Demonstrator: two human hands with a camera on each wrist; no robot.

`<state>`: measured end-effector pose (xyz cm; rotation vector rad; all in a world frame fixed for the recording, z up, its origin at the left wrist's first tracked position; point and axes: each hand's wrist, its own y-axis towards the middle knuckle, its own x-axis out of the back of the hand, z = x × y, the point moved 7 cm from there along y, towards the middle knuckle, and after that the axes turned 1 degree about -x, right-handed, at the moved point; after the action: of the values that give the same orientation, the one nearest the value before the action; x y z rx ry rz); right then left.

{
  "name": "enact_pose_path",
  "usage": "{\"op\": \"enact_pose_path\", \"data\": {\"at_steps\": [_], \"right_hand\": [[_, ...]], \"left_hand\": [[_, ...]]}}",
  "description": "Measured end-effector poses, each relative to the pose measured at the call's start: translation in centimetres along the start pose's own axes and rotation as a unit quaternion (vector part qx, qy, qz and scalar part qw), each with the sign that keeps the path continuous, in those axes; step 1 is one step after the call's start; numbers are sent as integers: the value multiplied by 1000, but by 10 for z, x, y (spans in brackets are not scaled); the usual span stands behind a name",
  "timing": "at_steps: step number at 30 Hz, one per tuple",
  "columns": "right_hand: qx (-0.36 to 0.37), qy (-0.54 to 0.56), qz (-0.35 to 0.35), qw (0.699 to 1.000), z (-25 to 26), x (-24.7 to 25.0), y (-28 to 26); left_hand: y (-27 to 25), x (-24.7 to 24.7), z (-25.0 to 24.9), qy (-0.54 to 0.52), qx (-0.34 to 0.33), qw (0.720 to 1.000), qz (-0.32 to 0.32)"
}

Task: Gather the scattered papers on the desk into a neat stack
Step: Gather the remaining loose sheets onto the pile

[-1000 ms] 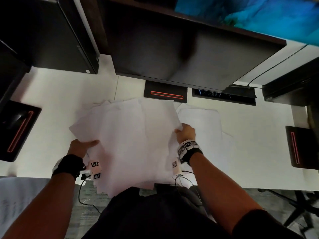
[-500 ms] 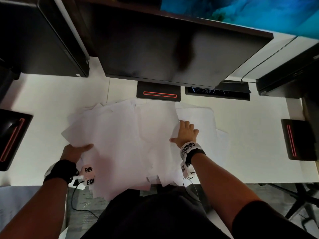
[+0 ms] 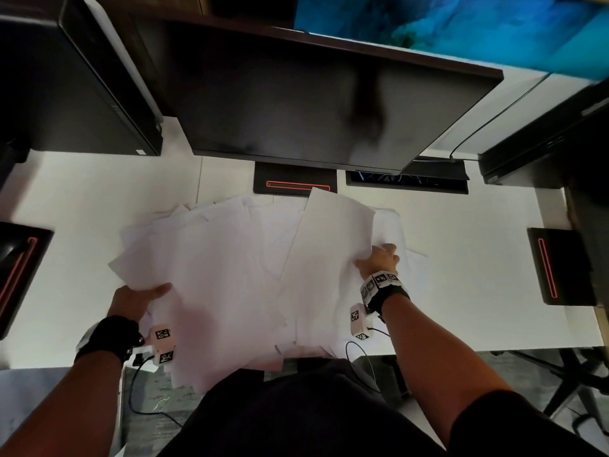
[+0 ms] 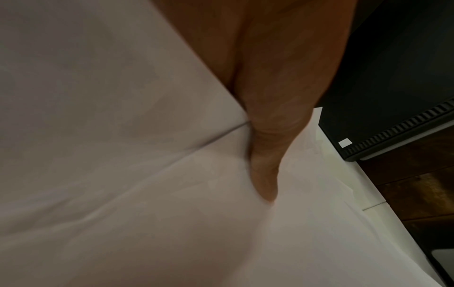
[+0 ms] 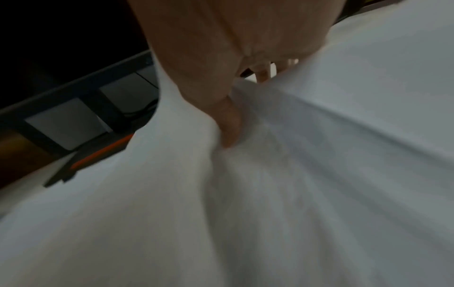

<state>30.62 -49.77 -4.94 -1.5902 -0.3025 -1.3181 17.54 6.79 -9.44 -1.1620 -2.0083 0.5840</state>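
Observation:
A loose pile of white papers (image 3: 224, 275) covers the middle of the white desk (image 3: 478, 275) and hangs over its front edge. My left hand (image 3: 140, 296) grips the pile's left edge, thumb on top (image 4: 265, 165) and fingers hidden beneath. My right hand (image 3: 379, 260) pinches the right edge of one sheet (image 3: 329, 239), which is raised and tilted over the pile's right side. In the right wrist view my thumb (image 5: 228, 126) presses into that bunched sheet (image 5: 319, 155). More sheets (image 3: 392, 222) lie flat beyond the right hand.
A dark monitor (image 3: 313, 103) overhangs the back of the desk, and its stand base (image 3: 295, 184) touches the papers' far edge. Black pads with red stripes sit at the left (image 3: 19, 272) and right (image 3: 560, 265). A black tower (image 3: 82, 87) stands back left.
My right hand has moved right, off the pile's edge, and taken hold of a sheet, which now rises over the pile. The left hand has kept its hold on the left edge.

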Motion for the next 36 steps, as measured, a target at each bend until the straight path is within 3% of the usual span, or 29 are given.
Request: {"op": "enact_pose_path", "data": {"at_steps": [6, 9, 13, 16, 21, 25, 27, 33, 36], "right_hand": [[-1, -52, 31, 998, 0, 0, -4], [-18, 69, 15, 997, -11, 8, -3], [-112, 171, -33, 978, -54, 25, -1], [-151, 112, -37, 981, -77, 29, 3], [-153, 60, 0, 986, -70, 22, 1], [-133, 54, -6, 990, -68, 24, 6], [-108, 107, 9, 988, -67, 26, 7], [25, 174, -49, 983, -55, 69, -9], [73, 261, -64, 960, -58, 97, -26]], "left_hand": [[5, 2, 3, 0, 10, 1000, 0], [0, -2, -2, -3, 12, 1000, 7], [-8, -5, -7, 11, 4, 1000, 4], [-12, -5, -12, 31, -8, 999, -1], [-10, -4, -14, 44, -12, 999, -7], [-8, -2, -10, 28, 1, 1000, -10], [-4, 0, -6, 15, 9, 1000, -11], [-2, -1, -5, 24, 4, 1000, -8], [-4, -3, -11, 34, -10, 999, -11]]}}
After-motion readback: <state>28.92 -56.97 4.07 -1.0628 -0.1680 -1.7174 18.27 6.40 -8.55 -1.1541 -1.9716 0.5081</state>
